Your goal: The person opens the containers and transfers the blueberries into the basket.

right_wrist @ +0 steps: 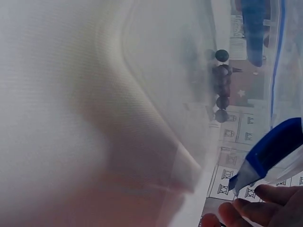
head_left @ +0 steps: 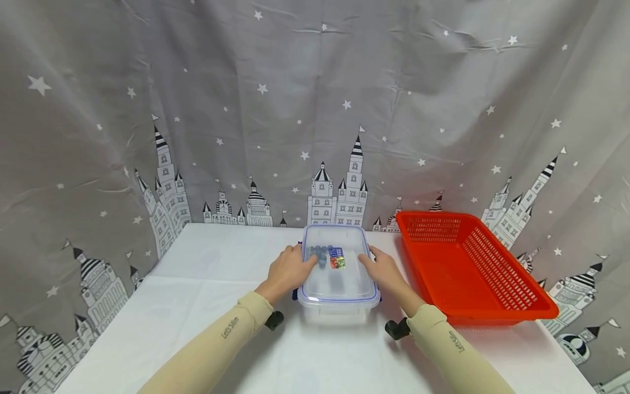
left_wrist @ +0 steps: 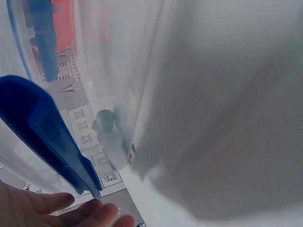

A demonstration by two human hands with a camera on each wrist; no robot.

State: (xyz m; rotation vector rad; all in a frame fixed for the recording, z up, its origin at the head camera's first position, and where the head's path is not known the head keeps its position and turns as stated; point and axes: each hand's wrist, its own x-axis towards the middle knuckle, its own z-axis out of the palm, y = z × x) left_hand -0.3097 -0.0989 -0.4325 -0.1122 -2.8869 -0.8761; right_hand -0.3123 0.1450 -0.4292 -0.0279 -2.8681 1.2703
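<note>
Container: we see a clear plastic box (head_left: 338,298) with a blue-trimmed lid (head_left: 339,273) standing on the white table (head_left: 197,306), just left of the red basket (head_left: 472,268).
Contents: small dark round pieces (head_left: 320,253) and a coloured packet (head_left: 337,258) show through the lid at the far end.
Left hand: our left hand (head_left: 290,271) rests on the lid's left edge, fingers fairly straight and lying on top; the left wrist view shows the fingertips (left_wrist: 90,213) under the blue latch (left_wrist: 47,137).
Right hand: our right hand (head_left: 384,271) mirrors it on the right edge, fingertips (right_wrist: 251,208) at the blue clip (right_wrist: 270,153), loosely curled.
Step in hand: we judge this as working the side latches.
Next move: it calls for even pressure on both latches while the box stays square on the table.
</note>
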